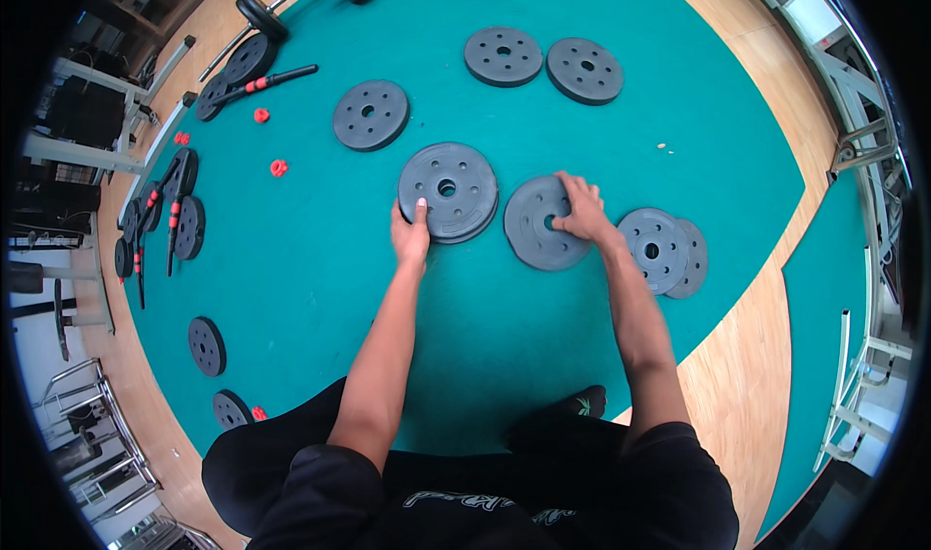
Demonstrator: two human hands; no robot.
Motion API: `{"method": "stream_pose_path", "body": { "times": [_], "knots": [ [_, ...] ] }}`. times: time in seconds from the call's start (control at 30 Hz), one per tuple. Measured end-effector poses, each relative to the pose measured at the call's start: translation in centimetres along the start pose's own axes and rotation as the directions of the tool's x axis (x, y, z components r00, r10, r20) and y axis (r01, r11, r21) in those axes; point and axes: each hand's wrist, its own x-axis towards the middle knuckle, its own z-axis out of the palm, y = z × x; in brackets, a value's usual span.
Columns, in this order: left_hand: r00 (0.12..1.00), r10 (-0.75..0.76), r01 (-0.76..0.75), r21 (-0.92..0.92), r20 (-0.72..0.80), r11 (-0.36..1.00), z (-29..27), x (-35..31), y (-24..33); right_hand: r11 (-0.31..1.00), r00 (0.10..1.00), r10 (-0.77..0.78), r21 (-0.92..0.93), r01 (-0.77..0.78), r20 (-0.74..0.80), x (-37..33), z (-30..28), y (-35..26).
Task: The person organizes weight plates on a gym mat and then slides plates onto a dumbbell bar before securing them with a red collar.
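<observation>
My left hand grips the near left edge of a dark grey weight plate, thumb on its top face and fingers round the rim. A second plate rim shows just under it, so the two look stacked. To the right, another grey weight plate is held by my right hand. The thumb is at its centre hole and the fingers reach over its far right edge. This plate appears slightly tilted; whether it touches the mat is hard to tell.
Two overlapping plates lie right of my right hand. More plates lie farther off: one plate and a pair with this plate. Dumbbell bars with plates and red collars are at left on the green mat.
</observation>
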Motion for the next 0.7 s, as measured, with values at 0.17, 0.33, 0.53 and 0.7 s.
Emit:
{"method": "stream_pose_path", "body": {
  "times": [0.17,0.33,0.53,0.7],
  "knots": [
    [0.997,0.008,0.005,-0.176,0.076,0.984,-0.5,0.1,-0.3,0.787,0.776,-0.573,-0.087,0.610,0.263,-0.8,2.0,-2.2],
    [0.999,0.044,-0.039,-0.311,0.009,0.950,0.0,0.0,-2.5,0.841,0.863,-0.489,-0.196,0.505,0.127,-6.0,3.1,-3.1],
    [0.999,0.040,-0.032,-0.287,0.021,0.958,0.1,-0.9,-2.4,0.972,0.972,0.220,-0.107,-0.210,0.084,-8.0,4.7,-2.3],
    [0.996,-0.086,0.078,-0.269,-0.021,0.960,0.1,-1.0,-0.9,0.980,0.967,0.146,-0.164,-0.113,0.207,-5.4,2.9,-3.5]
  ]
}}
